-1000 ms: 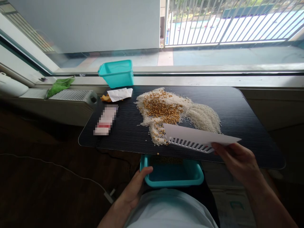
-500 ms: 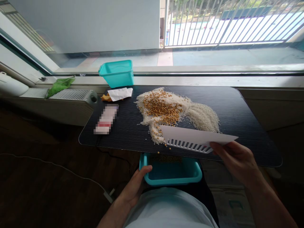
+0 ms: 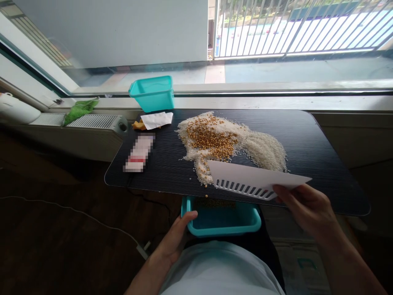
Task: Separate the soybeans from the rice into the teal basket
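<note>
Soybeans [image 3: 211, 139] lie heaped over white rice [image 3: 267, 149] on a dark wood-grain table [image 3: 316, 151]. My right hand [image 3: 310, 205] grips a thin white plastic panel [image 3: 251, 175] by its right end. A row of slots runs along the panel's lower side, and its left end touches a strip of rice and beans near the table's front edge. Below that edge my left hand [image 3: 179, 229] clasps the left rim of a turquoise bin [image 3: 225, 232], thumb on top and fingers hidden. Beans sit at the bin's shaded far side. A loose soybean [image 3: 206, 196] is at the table edge.
Another turquoise bin [image 3: 155, 96] stands at the table's back left, by the window. In front are a white paper [image 3: 157, 120] and a blurred-out pinkish-white rectangular item [image 3: 139, 153]. A green cloth [image 3: 80, 110] lies on the radiator [image 3: 100, 121] to the left.
The loose beans beside the panel's left end have shifted, with fewer visible there now. Both hands keep their grips, and the whole view has shifted slightly.
</note>
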A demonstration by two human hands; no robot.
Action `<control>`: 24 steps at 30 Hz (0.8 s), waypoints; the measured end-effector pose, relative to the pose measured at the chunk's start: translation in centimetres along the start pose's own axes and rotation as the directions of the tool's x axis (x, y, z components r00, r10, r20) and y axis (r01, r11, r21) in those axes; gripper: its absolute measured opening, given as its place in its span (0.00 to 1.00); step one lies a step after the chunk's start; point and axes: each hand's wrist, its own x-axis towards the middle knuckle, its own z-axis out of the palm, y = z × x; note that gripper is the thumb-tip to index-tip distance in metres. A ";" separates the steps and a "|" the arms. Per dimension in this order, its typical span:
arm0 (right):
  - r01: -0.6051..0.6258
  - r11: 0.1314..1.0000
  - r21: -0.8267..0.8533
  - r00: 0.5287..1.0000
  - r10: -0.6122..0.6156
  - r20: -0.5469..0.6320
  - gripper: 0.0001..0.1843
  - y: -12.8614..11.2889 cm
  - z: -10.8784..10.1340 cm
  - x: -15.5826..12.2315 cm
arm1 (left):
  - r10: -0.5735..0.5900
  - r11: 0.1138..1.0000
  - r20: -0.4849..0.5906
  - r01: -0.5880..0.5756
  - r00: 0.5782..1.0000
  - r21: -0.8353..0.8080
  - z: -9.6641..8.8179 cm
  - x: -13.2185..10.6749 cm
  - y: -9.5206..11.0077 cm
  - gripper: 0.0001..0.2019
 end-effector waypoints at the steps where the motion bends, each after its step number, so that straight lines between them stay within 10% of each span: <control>1: 0.021 1.000 0.000 1.000 -0.021 0.017 0.27 0.1 0.4 0.3 | 0.007 1.000 0.001 -0.007 1.000 0.007 -0.1 0.0 0.0 0.26; 12: 0.171 0.985 -0.003 0.962 -0.166 0.218 0.26 0.4 3.1 1.9 | 0.058 0.998 -0.099 -0.054 0.993 0.039 -0.1 -0.5 0.4 0.24; 24: 0.028 0.999 0.035 0.944 -0.038 0.328 0.26 -0.3 1.4 1.1 | 0.094 0.995 -0.099 -0.090 0.991 0.047 -0.1 -0.8 0.6 0.22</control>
